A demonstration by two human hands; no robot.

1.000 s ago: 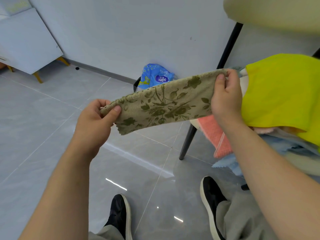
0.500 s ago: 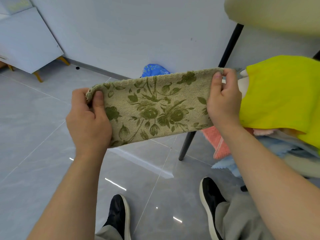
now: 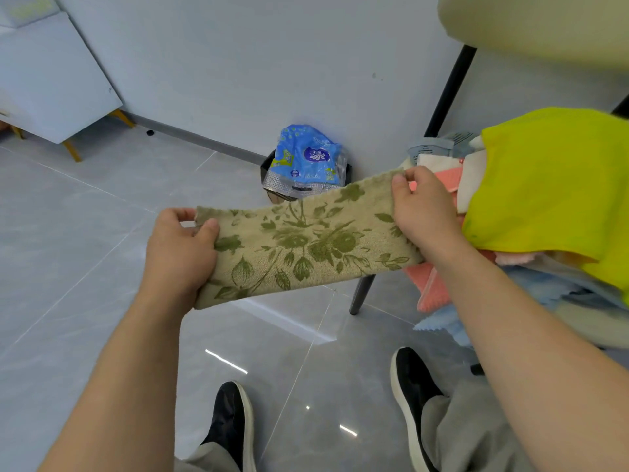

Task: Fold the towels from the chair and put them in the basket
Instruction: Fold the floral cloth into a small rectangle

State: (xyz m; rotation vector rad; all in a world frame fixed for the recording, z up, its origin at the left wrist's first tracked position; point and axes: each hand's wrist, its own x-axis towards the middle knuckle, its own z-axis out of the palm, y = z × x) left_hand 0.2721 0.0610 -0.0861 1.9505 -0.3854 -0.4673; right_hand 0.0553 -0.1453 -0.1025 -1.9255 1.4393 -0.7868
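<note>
Floor of glossy grey tile takes up most of what I see, running back to a plain pale wall with a white cabinet on slim wooden legs off to the left. A chair with black legs stands on the right, heaped with towels. Biggest in the heap is a bright yellow towel, draped over the top. A pink towel and a pale blue towel hang out below it.

The floral towel is up in the air in front of that heap, pulled into a long band between the person's two hands, its right end higher than its left. It is a beige terry cloth printed with darker olive roses and leaves, and the upper edge has a small wavy trim. It looks doubled over lengthwise, though I cannot be sure.

The left hand has its grip clamped on the left end, thumb on the front face and fingers behind. The right hand pinches the top right corner, its grip closed on the cloth.

Behind the towel a dark bin holds a blue packet. Two black shoes stand on the tiles below.
</note>
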